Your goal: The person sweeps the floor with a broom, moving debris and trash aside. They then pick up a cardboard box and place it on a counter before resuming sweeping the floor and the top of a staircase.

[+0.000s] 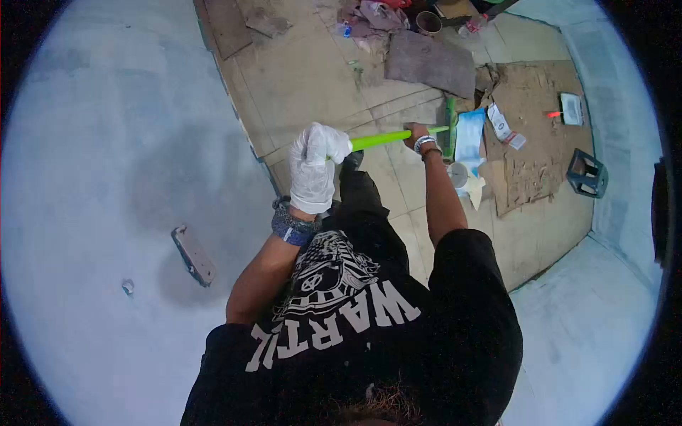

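Note:
My left hand [316,167], in a white glove, is closed around the upper end of a bright green broom handle. My right hand [419,138] is bare, with bracelets at the wrist, and grips the same broom [380,140] farther down. The green broom head [450,128] is at the floor beside a blue and white plastic sheet or bag [469,136]. Close to my right forearm stands a whitish round container [458,175]. Part of the broom's handle end is hidden by the glove.
A painted wall [92,177] with an electrical box [193,255] rises on my left. Flattened cardboard [533,167] covers floor tiles at right, near a plastic stool [587,173] and a white tray [570,108]. A grey mat [432,62] and cloths [380,15] lie ahead.

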Demonstrator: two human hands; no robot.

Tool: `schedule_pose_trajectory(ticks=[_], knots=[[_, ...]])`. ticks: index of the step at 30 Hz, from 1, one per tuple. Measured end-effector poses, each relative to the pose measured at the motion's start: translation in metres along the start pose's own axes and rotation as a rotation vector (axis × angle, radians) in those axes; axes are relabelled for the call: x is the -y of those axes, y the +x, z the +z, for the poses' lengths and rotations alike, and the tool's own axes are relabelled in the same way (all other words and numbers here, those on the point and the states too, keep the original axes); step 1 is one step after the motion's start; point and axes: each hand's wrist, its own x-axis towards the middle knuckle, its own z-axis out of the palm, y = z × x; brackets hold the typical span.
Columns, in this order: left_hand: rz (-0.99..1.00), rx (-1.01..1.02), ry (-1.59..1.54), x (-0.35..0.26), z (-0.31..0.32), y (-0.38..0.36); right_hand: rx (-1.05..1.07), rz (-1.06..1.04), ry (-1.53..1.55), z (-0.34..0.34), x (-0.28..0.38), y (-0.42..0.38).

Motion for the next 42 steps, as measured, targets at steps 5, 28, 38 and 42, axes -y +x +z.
schedule_pose_trajectory(ticks=[5, 28, 38, 42], knots=[[0.199, -0.415, 0.428, -0.048, -0.04, 0.05, 0.054, -0.147, 0.023, 0.061, 0.055, 0.121], [0.001, 0.303, 0.152, -0.175, 0.014, 0.211, -0.384, 0.118, 0.411, -0.052, 0.204, 0.189], [-0.467, 0.397, -0.043, -0.057, -0.055, 0.24, -0.388, 0.732, 0.453, 0.075, 0.165, 0.056], [-0.592, 0.433, 0.168, -0.022, -0.072, 0.226, -0.098, 0.879, 0.504, 0.087, 0.163, 0.045]])
